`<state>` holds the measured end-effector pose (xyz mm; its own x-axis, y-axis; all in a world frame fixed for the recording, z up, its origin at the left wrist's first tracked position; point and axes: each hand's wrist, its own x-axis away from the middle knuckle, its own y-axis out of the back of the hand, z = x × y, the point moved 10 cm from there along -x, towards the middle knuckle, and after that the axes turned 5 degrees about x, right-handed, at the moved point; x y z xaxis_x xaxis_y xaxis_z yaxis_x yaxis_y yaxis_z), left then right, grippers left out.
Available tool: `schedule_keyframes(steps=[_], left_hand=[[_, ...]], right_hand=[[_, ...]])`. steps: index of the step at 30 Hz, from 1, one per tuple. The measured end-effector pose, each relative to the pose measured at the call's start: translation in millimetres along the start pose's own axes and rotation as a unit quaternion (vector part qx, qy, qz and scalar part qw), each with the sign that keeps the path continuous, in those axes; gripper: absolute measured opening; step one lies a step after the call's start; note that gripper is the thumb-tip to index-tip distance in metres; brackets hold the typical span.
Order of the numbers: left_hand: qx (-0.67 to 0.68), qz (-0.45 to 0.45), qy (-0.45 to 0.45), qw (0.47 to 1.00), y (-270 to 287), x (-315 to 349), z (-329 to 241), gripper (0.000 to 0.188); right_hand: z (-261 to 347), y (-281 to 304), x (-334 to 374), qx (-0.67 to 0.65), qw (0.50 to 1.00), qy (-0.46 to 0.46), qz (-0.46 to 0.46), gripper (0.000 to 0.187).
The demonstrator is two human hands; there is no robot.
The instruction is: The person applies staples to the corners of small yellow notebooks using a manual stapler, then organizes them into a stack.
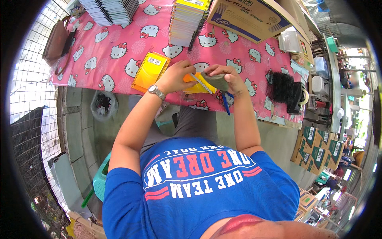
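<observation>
My left hand (180, 76) pinches a yellow spiral notebook (207, 86) by its wire binding, close to the table's near edge. My right hand (230, 76) is closed on a grey-green flat piece (217, 81) over the notebook; whether that piece belongs to the notebook I cannot tell. Below the right hand, a blue-handled tool (226, 104) sticks out past the edge, its other end hidden. Just left of my left hand lies another yellow spiral notebook (151, 72), flat on the pink patterned tablecloth (123, 63).
A tall stack of spiral notebooks (184, 28) and a cardboard box (248, 20) stand at the back. More stacked notebooks (111, 11) and a brown bag (56, 42) are at the left. Black binding coils (279, 87) and a tape roll (305, 96) sit at the right.
</observation>
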<state>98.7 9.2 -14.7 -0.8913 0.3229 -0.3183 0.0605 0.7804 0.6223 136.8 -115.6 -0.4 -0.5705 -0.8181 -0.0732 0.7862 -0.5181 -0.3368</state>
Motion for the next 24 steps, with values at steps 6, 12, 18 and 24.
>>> schedule_keyframes(steps=[6,12,18,24], left_hand=[[0.056,0.040,0.028,0.997,-7,-6,8,0.031],[0.074,0.053,0.042,0.995,-9,-12,12,0.029],[0.071,0.060,0.050,0.994,-9,-15,15,0.029],[0.069,0.059,0.029,0.995,-9,-17,14,0.029]], right_hand=[[-23,24,-5,0.223,0.969,-0.085,-0.064,0.029],[-15,21,-5,0.118,0.989,-0.037,-0.083,0.030],[-18,16,-6,0.134,0.988,-0.063,-0.047,0.026],[-31,34,-8,0.283,0.942,-0.149,-0.097,0.026]])
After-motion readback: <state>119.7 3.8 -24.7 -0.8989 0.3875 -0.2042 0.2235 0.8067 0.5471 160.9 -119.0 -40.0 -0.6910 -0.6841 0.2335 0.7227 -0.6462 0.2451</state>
